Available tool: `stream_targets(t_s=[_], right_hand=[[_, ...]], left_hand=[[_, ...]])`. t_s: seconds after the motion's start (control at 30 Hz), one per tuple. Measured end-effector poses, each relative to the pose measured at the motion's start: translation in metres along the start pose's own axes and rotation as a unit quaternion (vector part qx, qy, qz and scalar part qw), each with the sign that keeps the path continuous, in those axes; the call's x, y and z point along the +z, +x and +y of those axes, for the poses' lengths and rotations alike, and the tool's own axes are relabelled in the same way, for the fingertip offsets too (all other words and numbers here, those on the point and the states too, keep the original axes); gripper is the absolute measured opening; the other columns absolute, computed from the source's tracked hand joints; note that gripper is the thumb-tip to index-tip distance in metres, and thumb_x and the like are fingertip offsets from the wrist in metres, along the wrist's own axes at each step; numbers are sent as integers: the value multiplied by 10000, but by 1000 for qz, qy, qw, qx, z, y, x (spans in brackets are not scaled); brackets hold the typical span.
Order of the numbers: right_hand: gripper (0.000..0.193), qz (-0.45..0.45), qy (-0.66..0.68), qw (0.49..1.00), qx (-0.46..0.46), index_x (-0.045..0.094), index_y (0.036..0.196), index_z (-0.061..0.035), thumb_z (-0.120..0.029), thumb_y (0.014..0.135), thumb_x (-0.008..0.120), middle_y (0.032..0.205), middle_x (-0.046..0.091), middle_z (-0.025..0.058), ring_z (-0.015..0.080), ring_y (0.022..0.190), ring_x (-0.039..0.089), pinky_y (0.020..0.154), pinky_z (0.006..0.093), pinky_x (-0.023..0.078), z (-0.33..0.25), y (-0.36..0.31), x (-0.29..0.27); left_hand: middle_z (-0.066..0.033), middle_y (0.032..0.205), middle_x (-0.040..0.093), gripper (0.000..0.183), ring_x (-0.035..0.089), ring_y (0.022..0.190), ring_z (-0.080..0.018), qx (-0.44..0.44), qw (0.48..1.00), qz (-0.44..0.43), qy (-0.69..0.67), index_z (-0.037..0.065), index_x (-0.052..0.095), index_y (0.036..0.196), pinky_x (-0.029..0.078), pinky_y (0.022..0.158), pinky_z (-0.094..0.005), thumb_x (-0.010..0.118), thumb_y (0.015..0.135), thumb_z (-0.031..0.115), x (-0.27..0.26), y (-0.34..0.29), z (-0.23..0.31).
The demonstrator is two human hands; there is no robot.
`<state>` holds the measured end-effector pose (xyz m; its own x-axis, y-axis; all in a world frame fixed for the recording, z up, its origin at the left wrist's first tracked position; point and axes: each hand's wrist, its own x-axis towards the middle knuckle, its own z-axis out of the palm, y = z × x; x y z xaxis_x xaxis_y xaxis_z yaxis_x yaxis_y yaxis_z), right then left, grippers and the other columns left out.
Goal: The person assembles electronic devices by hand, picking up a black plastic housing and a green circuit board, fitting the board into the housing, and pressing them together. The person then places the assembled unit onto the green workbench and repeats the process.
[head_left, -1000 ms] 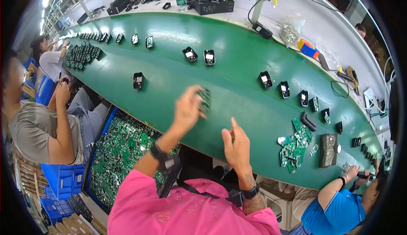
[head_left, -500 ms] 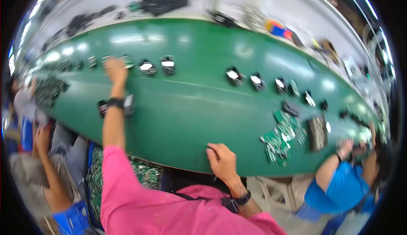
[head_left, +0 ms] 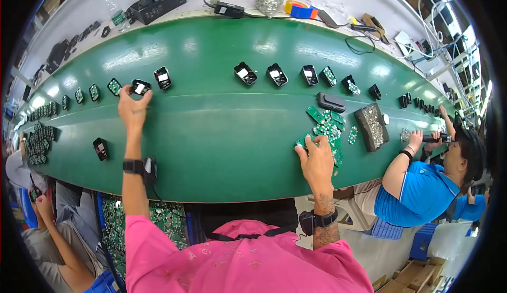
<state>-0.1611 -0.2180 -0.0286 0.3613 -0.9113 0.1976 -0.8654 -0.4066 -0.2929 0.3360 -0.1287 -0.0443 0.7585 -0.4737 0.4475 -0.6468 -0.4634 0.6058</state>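
Left hand [head_left: 133, 108] narrowed round a black casing [head_left: 140, 87] — thumb on one side, fingers on the other — on the desk [head_left: 222, 150], left of centre towards the far edge. It's an open box with rounded corners, plastic by the look of it, pale at its middle. A green-filled casing [head_left: 114, 86] sits just beside it, so a sideways slip of the fingers could knock the two together.

Nearer the front edge, right of centre, the right hand [head_left: 318, 163] bends over a heap of circuit boards [head_left: 331, 126], thumb and finger at an outer board [head_left: 302, 141]; I can't tell whether it has a grip. Those flat, silver-specked boards overlap — tugging one could drag others along. Past them lie a smooth dark case [head_left: 331, 102] and a rough, speckled block [head_left: 372, 126].
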Motion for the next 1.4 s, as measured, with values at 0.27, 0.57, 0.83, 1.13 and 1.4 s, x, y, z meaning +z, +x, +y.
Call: stream_targets(t_s=[0.27, 0.57, 0.83, 1.13, 1.4], right_hand=[[190, 98, 343, 934, 29, 628, 1022, 13, -144, 1039, 521, 841, 657, 110, 205, 639, 639, 562, 345, 511, -4, -14, -28], [208, -1, 507, 855, 110, 553, 1096, 6, -185, 1064, 477, 890, 699, 110, 161, 714, 681, 566, 289, 526, -24, -21, 14], [247, 235, 339, 906, 94, 595, 1083, 11, -219, 1061, 508, 832, 660, 114, 162, 707, 674, 604, 298, 499, -9, -5, 12], [265, -9, 411, 912, -18, 613, 1233, 2, -102, 989, 620, 711, 594, 24, 99, 597, 545, 553, 265, 439, -45, -41, 9], [177, -147, 720, 663, 142, 598, 1087, 16, -144, 1013, 612, 825, 648, 50, 78, 625, 585, 540, 216, 470, -42, -65, 32]], left_hand=[[-118, 1343, 491, 802, 654, 1048, -225, -149, 833, -257, -467, 15, 470, 1390, 595, 817, -322, 847, 684, 53, -48, -179, 159], [-118, 1258, 523, 740, 660, 1046, -207, -216, 674, -361, -607, -11, 451, 1377, 575, 897, -319, 803, 726, -23, -37, -235, 183], [-136, 1270, 511, 751, 662, 1040, -219, -230, 693, -367, -576, 11, 430, 1393, 589, 892, -344, 782, 732, -52, -29, -253, 184], [-125, 1296, 526, 760, 613, 1078, -200, -232, 557, -496, -624, -22, 457, 1391, 608, 814, -350, 765, 698, -76, -36, -259, 198], [-120, 1334, 544, 780, 623, 1095, -200, -306, 480, -413, -711, -29, 424, 1424, 593, 824, -326, 789, 735, -11, -40, -260, 202]])
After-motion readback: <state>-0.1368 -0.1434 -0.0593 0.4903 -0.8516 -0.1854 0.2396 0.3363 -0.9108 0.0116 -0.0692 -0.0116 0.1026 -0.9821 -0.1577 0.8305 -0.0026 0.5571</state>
